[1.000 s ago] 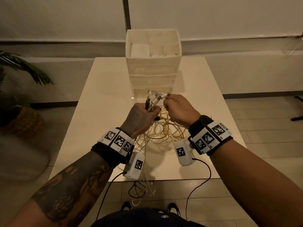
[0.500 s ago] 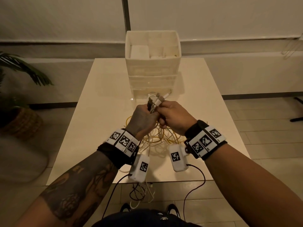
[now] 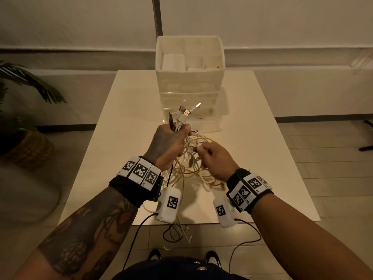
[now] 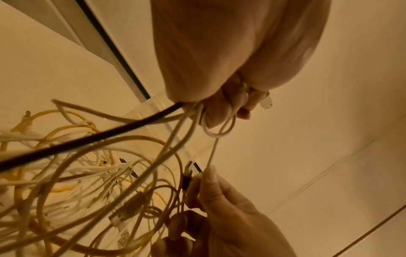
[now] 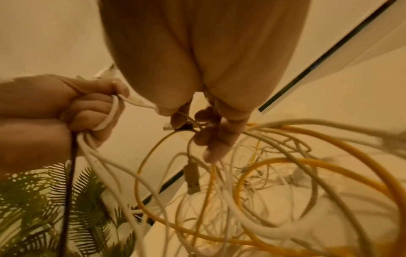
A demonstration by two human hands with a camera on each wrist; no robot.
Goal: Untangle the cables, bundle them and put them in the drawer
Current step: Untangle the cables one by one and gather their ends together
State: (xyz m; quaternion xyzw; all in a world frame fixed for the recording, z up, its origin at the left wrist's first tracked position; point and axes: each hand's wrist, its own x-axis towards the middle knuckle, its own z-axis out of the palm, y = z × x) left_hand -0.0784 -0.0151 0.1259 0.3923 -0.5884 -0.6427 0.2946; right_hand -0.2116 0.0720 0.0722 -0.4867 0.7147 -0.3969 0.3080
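A tangle of white, yellow and black cables [image 3: 193,168] lies on the table [image 3: 125,126] and hangs over its near edge. My left hand [image 3: 171,142] grips a bunch of cable ends, with USB plugs [image 3: 187,112] sticking up out of the fist [image 5: 83,111]. My right hand [image 3: 214,156], lower and to the right, pinches a thin white cable [image 4: 212,156] between thumb and fingers [image 5: 211,132]; a USB plug [image 5: 192,179] dangles below them. The white drawer unit [image 3: 189,83] stands behind the hands, its drawers closed as far as I can see.
An open white bin with compartments [image 3: 189,55] sits on top of the drawer unit. A potted plant in a wicker basket [image 3: 26,146] stands on the floor to the left. A wall runs behind the table. Cable ends [image 3: 181,233] dangle toward my shoes.
My right hand has dropped away from the plug bunch, down and to the right into the tangle. The left hand has kept the bunch and risen slightly.
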